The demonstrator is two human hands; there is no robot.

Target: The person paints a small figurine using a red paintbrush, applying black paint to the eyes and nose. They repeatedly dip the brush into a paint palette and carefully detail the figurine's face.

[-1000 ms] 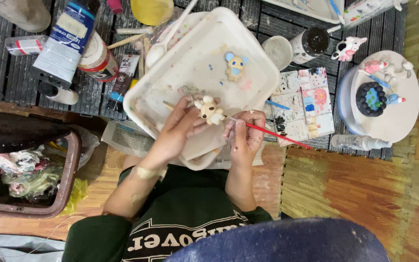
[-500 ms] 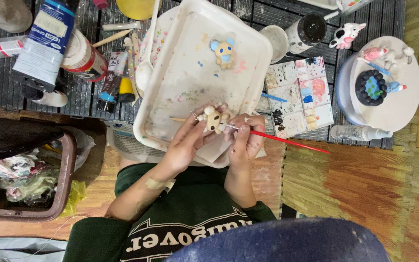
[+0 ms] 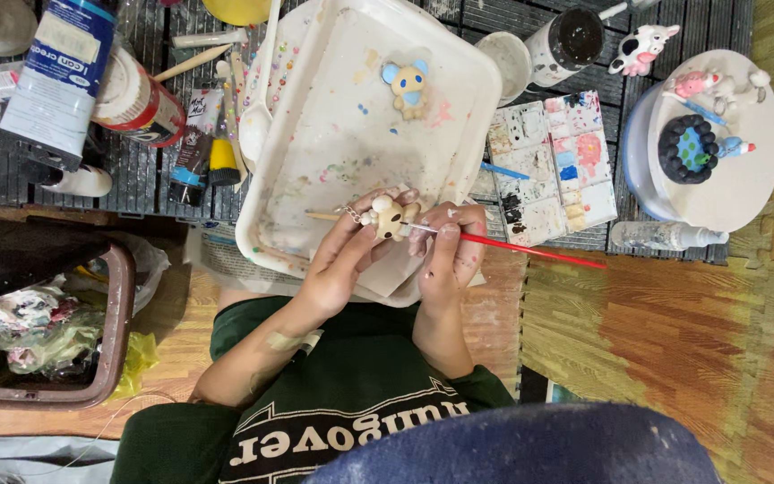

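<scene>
Left hand (image 3: 338,260) pinching small cream figurine (image 3: 388,216), right hand (image 3: 448,251) gripping red-handled brush (image 3: 512,246) against it, above white tray (image 3: 315,161)

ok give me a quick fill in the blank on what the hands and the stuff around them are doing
1. The left hand holds a small cream ____ over the white tray.
2. The right hand holds a paintbrush with a ____ handle.
3. The figurine lying in the tray has ____ ears.
4. The brown bin stands on the person's ____ side.

Missing words: figurine; red; blue; left
</scene>
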